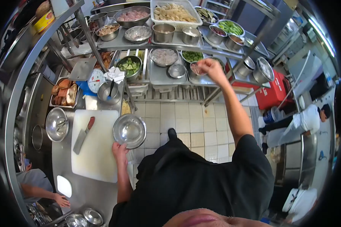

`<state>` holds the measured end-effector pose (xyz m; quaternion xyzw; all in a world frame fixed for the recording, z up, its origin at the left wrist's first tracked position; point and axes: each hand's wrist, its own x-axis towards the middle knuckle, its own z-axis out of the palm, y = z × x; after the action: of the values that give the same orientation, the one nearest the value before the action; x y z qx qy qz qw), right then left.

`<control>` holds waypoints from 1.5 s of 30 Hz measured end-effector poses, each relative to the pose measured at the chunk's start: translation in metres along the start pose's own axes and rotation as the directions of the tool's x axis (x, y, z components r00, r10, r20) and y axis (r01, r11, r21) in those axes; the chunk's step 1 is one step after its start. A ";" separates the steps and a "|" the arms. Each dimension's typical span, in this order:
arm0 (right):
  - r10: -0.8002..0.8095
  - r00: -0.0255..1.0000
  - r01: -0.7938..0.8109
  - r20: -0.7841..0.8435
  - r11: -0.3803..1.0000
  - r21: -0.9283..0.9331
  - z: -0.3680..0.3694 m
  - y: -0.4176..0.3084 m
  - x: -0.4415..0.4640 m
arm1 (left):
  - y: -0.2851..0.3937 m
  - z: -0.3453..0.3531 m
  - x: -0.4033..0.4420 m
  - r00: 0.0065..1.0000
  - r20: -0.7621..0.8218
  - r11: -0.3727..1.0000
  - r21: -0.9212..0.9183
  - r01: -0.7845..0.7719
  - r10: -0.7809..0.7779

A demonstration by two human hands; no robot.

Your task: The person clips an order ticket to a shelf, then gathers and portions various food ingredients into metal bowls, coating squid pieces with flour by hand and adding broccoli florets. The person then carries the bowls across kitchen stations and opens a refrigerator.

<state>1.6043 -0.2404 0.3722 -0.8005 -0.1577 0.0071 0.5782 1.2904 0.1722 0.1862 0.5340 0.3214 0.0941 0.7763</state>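
Observation:
My left hand (120, 150) grips the near rim of a shiny metal bowl (129, 131), held beside the right edge of a white cutting board (93, 159). A cleaver (84, 135) with a red-brown handle lies on that board. My right arm reaches out to the shelf, where my right hand (212, 71) is closed with the fingertips together. Just left of it is a small container of pinkish food (196, 68); whether the fingers touch it, and what they hold, I cannot make out. Near it sit a bowl of chopped greens (192, 56) and a small metal bowl (176, 71).
Upper shelves carry raw pink meat (132, 16), a white basket of pale pieces (176, 13) and sliced green vegetables (231, 27). A dial scale (96, 80) stands behind the board. A co-worker's hand (62, 200) is at lower left; another person (310, 120) stands right.

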 end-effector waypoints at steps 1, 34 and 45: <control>-0.036 0.999 0.037 -0.030 0.999 0.014 -0.015 -0.009 0.040 | -0.003 0.005 0.008 1.000 -0.026 1.000 -0.004 -0.011 0.011; -0.535 0.790 0.611 0.299 0.657 -0.440 -0.156 0.104 0.515 | 0.041 0.308 0.100 0.813 -0.563 0.954 -0.136 -0.267 0.148; -0.251 0.862 0.445 0.440 0.789 -0.423 -0.153 0.095 0.534 | 0.092 0.359 0.104 0.843 -0.487 0.951 -0.074 -0.301 0.229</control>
<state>2.1649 -0.2693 0.4258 -0.8651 -0.4044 0.0031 0.2966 1.6043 -0.0145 0.3065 0.4752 0.4159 0.3517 0.6911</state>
